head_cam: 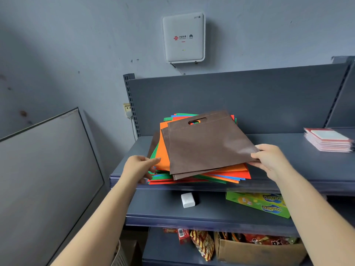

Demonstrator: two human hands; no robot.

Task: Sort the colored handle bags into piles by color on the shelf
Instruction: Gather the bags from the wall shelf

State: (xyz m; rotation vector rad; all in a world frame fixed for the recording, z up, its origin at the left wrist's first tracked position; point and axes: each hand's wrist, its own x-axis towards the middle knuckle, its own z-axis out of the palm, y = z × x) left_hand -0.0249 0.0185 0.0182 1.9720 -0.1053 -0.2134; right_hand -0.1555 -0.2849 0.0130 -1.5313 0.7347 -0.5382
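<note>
place: shop back corner | gondola shelving | snack packets | wall router

Grey shelf with mixed bag stack and booklet pile.

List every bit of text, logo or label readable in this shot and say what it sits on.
"WiFi 7": top right corner of the white wall router.
Chinese characters by a red knot logo, and a flower logo with small lettering: router face, too small to read.
"Zodiees" or similar, uncertain: green box on the lower shelf.
Snack packets at bottom: print blurred.
Booklet stack: nothing legible.
</note>
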